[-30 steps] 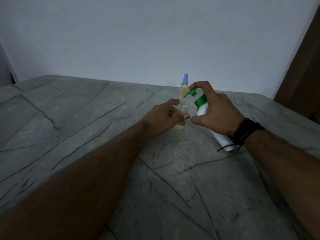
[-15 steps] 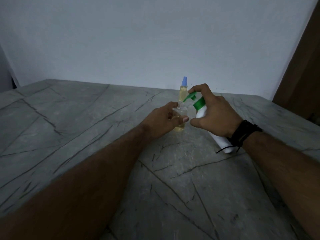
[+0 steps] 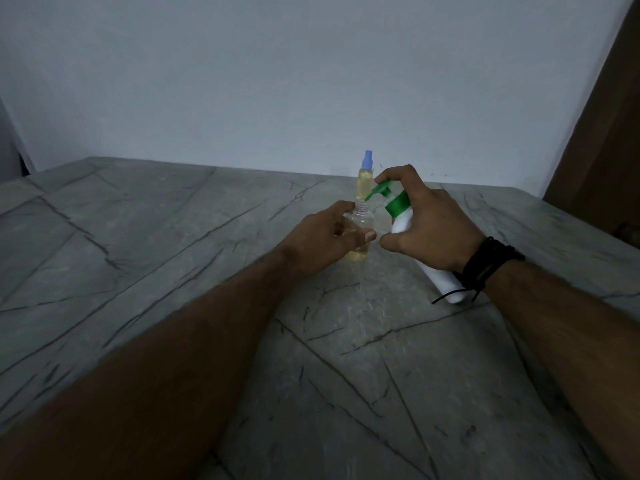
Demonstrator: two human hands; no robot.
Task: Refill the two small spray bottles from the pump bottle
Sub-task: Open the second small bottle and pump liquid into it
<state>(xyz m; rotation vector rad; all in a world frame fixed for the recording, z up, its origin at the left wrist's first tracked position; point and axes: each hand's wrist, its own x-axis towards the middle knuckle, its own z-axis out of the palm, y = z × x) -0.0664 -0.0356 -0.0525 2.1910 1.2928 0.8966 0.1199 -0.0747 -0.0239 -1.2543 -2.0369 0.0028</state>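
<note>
My left hand point(image 3: 323, 239) grips a small clear spray bottle point(image 3: 360, 223) that stands uncapped on the table, with a little yellow liquid at its bottom. My right hand point(image 3: 433, 230) holds a white pump bottle point(image 3: 403, 225) with a green pump head, tilted toward the left. Its forefinger rests on the green pump top point(image 3: 381, 188), and the spout sits right over the open neck. Behind them stands a second small spray bottle point(image 3: 366, 181), full of yellow liquid and fitted with a blue spray cap.
The grey veined stone table point(image 3: 173, 271) stretches wide to the left and toward me. A pale wall runs behind it, and a brown panel point(image 3: 602, 116) stands at the far right. A black cord bracelet is on my right wrist.
Both hands and the bottles keep the same pose. The view has tilted slightly, so everything sits a little lower in the frame.
</note>
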